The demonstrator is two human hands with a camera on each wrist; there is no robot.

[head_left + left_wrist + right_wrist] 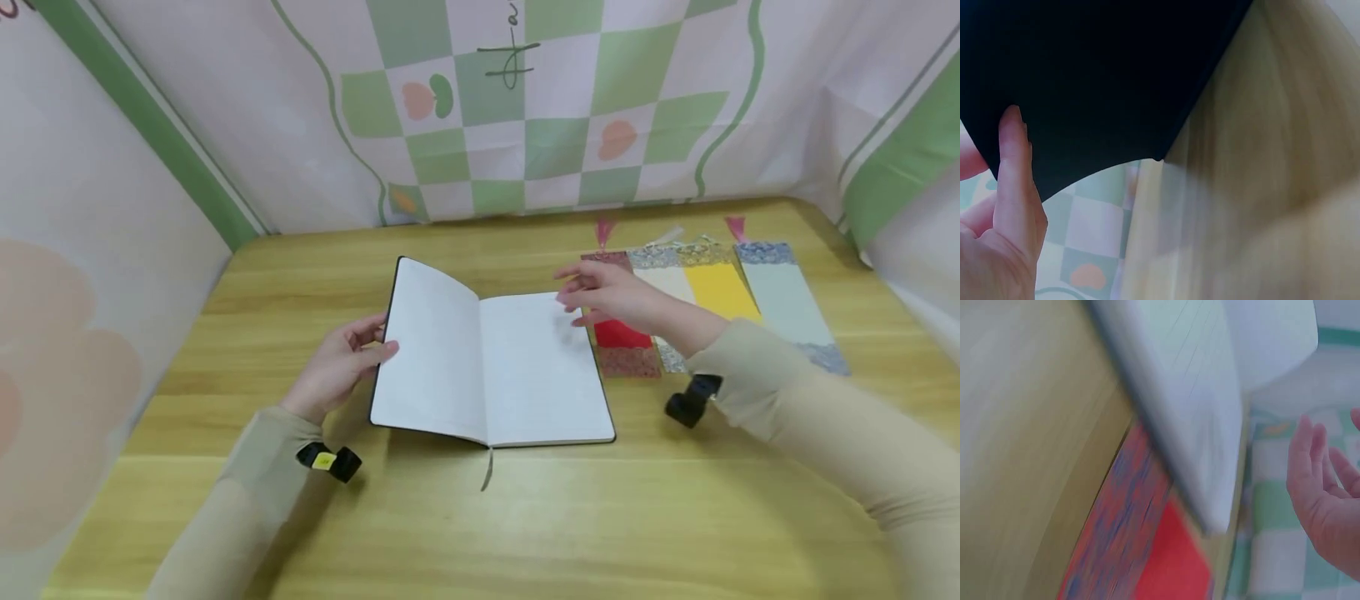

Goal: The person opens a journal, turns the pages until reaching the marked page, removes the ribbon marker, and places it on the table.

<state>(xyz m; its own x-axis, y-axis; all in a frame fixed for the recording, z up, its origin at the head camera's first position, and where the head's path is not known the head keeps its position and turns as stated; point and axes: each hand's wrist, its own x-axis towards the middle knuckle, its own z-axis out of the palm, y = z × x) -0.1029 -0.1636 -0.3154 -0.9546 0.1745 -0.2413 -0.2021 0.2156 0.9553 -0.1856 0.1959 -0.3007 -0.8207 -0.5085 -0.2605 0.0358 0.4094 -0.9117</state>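
A notebook (543, 375) with a dark cover and white pages lies opened on the wooden table, a thin ribbon (487, 471) trailing from its lower spine. Its left half is tilted up, and my left hand (341, 367) pinches that outer edge, thumb on the page side and fingers behind. In the left wrist view those fingers lie against the black cover (1097, 81). Above the upper right corner of the notebook hovers my right hand (611, 296), fingers loosely bent with nothing between them. Just beneath it is a red bookmark (626, 333), partly hidden by the hand.
Right of the notebook lie a whitish bookmark (663, 283), a yellow bookmark (720, 292) and a pale green bookmark (787, 300), with patterned ends. Pink tassels stick out at the top. A checkered curtain (555, 150) closes off the back of the table (480, 542).
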